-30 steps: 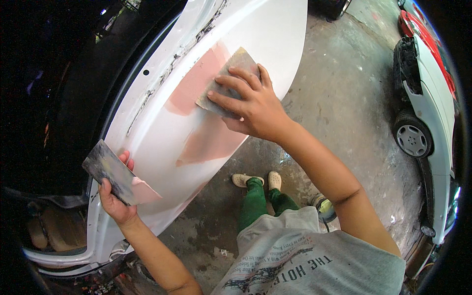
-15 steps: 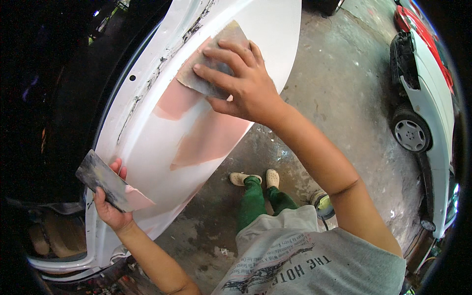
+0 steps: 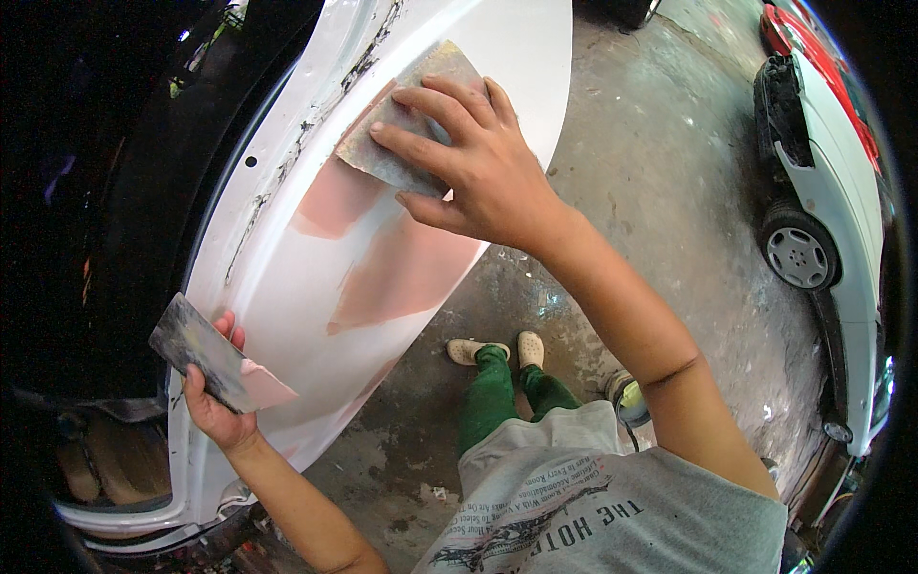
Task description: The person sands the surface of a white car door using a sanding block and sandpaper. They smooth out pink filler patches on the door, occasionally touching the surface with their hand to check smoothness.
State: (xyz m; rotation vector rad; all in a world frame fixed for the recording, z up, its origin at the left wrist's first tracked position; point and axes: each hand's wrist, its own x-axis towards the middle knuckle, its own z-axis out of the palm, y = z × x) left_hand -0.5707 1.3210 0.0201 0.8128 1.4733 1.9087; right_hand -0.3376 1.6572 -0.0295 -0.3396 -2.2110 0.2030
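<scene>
My right hand (image 3: 478, 158) presses a thin, flexible grey filler spreader (image 3: 406, 163) flat against a white car body panel (image 3: 287, 316), its fingers spread over the spreader's back and the thumb at the lower edge. Pink filler patches (image 3: 402, 273) lie on the panel below the spreader, and another pink patch (image 3: 335, 199) runs out from under its lower left edge. Over the panel's lower left part, my left hand (image 3: 222, 407) grips a dark, stained mixing plate (image 3: 206, 349). A lump of pink filler (image 3: 268, 385) sits at the plate's right end.
Left of the panel is a dark car opening (image 3: 105, 220). Behind me to the right stands a white car (image 3: 841, 182) with a red car (image 3: 813, 57) beyond it. A round container (image 3: 628, 397) stands on the stained concrete floor (image 3: 650, 191) near my feet.
The view has shifted slightly. My right hand and the spreader have slid a little up along the panel. My left hand holds the plate almost unmoved.
</scene>
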